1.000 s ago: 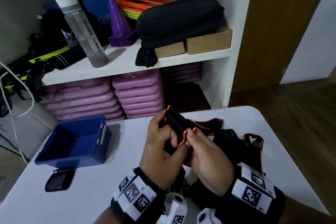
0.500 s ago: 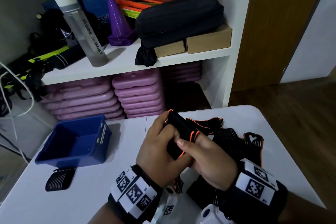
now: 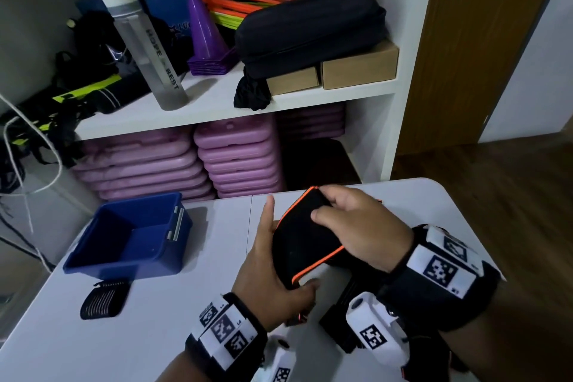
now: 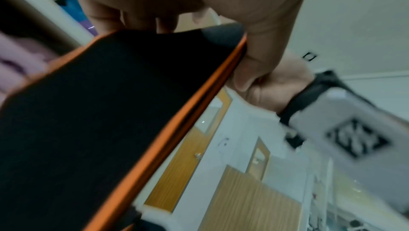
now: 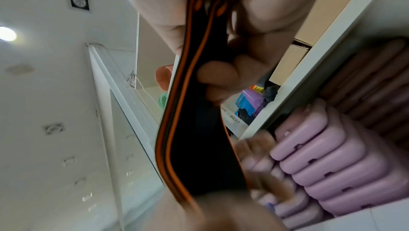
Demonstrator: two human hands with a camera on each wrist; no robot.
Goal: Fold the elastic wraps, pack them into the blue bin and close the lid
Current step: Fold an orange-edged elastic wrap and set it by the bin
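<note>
A folded black elastic wrap with orange edging (image 3: 305, 242) is held above the white table (image 3: 155, 329) between both hands. My left hand (image 3: 273, 270) grips its near left edge, thumb underneath, index finger straight up. My right hand (image 3: 356, 226) grips its far right side, fingers curled over the top. The wrist views show the same wrap (image 4: 99, 112) (image 5: 199, 138) pinched in layers. The open blue bin (image 3: 130, 236) stands to the left, with nothing visible inside. A small black ribbed wrap (image 3: 104, 299) lies in front of the bin. More wraps lie under my right wrist, mostly hidden.
Behind the table a white shelf (image 3: 217, 108) holds a water bottle (image 3: 145, 46), purple cones (image 3: 204, 37), a dark case (image 3: 310, 25) and cardboard boxes. Pink stacked blocks (image 3: 235, 158) fill the lower shelf. A wooden door (image 3: 483, 40) is at the right. No lid is in view.
The wrap has gone from a narrow upright strip pinched between both hands to a wider flat fold. My right hand moved over its top; my left slid to its near edge.
</note>
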